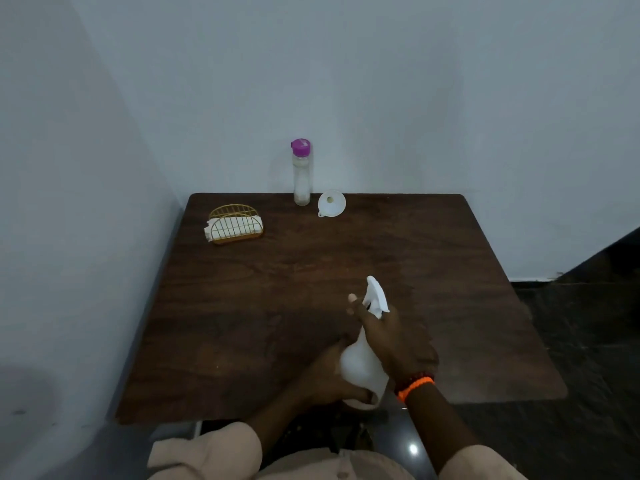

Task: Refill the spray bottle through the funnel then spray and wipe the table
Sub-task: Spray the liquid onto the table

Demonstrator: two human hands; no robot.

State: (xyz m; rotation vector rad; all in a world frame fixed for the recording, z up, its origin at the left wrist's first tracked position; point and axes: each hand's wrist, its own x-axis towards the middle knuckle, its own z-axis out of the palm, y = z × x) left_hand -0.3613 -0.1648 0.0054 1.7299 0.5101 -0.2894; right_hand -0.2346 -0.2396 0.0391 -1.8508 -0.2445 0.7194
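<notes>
as both hands (363,355) grip, spray bottle (363,367) between

Dark wooden table (450,271), bottle (301,174), funnel (331,202), napkin holder (235,225)

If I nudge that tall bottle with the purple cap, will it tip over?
Probably yes. The tall bottle is narrow and stands upright on a small base, so a push near the purple cap would likely topple it. It looks nearly empty, so probably light; once down, its round body might roll.
</notes>
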